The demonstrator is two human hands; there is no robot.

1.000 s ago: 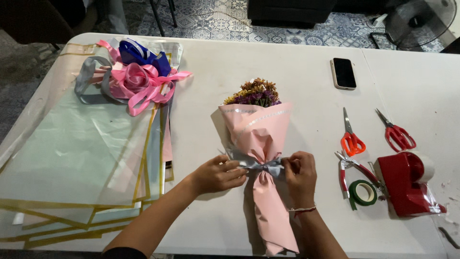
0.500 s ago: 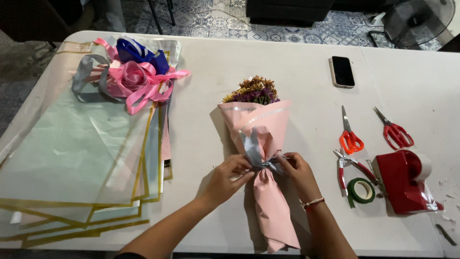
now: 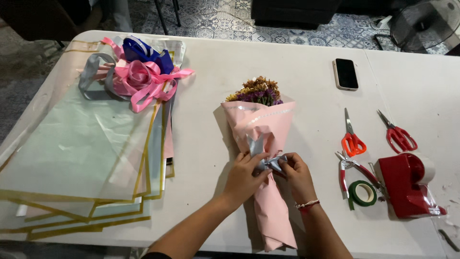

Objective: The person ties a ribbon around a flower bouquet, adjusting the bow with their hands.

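Head view, only view.

Risks: the grey ribbon (image 3: 268,162) is pinched at the narrow waist of the pink-wrapped bouquet (image 3: 263,158). If either pinch loosens, the ribbon would likely slacken and the half-formed bow spring open; satin-like ribbon looks slippery. A hard tug could crease or tear the pink paper, or drag the bouquet sideways across the tabletop (image 3: 211,124). Dried flower heads (image 3: 258,91) at the top look brittle; rolling the bundle might shed them.

Position: bouquet lies flat mid-tabletop, flowers pointing away from the person, stem end toward the near edge. Left hand (image 3: 243,178) comes in from the left, fingers closed on the ribbon's left side. Right hand (image 3: 297,175) meets it from the right, fingers pinching the ribbon's right loop. Ribbon sits directly between both sets of fingertips, touching them, on top of the wrap.

Nearby: scissors (image 3: 352,139), green tape roll (image 3: 362,193), red tape dispenser (image 3: 405,184), well apart to the right.
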